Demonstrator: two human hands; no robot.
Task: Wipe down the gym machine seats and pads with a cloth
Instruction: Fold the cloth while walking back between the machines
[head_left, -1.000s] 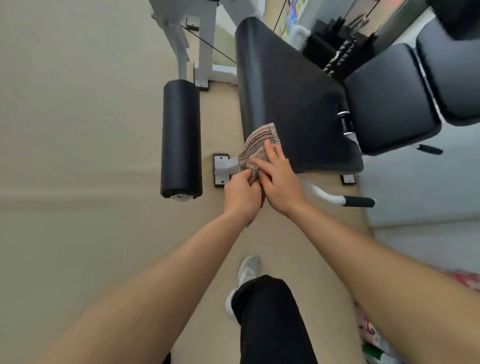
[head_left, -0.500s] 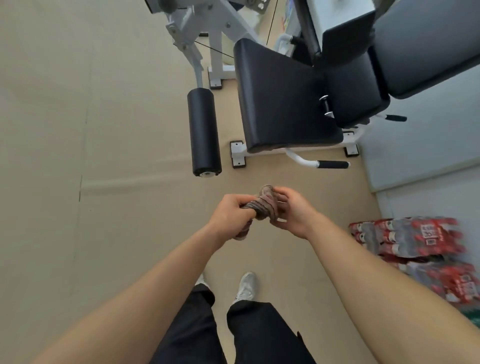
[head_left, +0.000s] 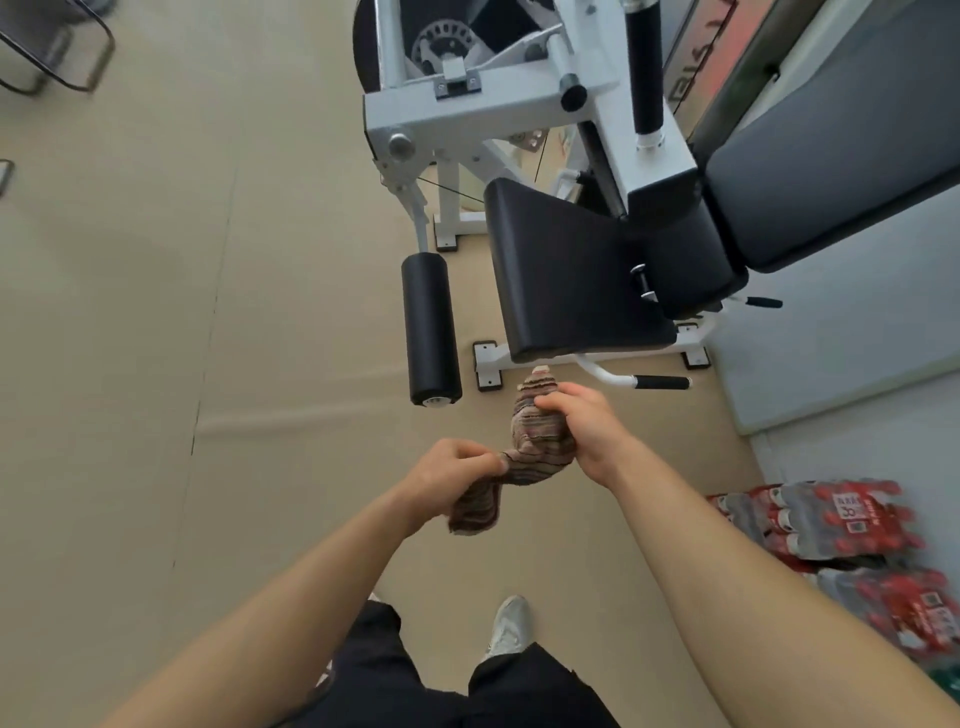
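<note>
A striped brown and pink cloth (head_left: 535, 441) is stretched between both hands in front of me, clear of the machine. My left hand (head_left: 447, 478) pinches its lower end, and my right hand (head_left: 587, 426) grips its bunched upper part. Beyond them stands the white gym machine with its black seat (head_left: 566, 275), a black back pad (head_left: 831, 182) on the right and a black roller pad (head_left: 431, 327) on the left. Neither hand touches any pad.
The machine's white frame (head_left: 498, 104) and a black-gripped side handle (head_left: 660, 383) lie ahead on the beige floor. Packs of red-labelled bottles (head_left: 831, 525) are stacked at the right. A dark metal chair frame (head_left: 57, 57) shows at the top left. My legs and a white shoe (head_left: 506, 623) are below.
The cloth left the seat's front edge, where both hands pressed it. I have stepped back and risen; the hands now hold the cloth apart in the air.
</note>
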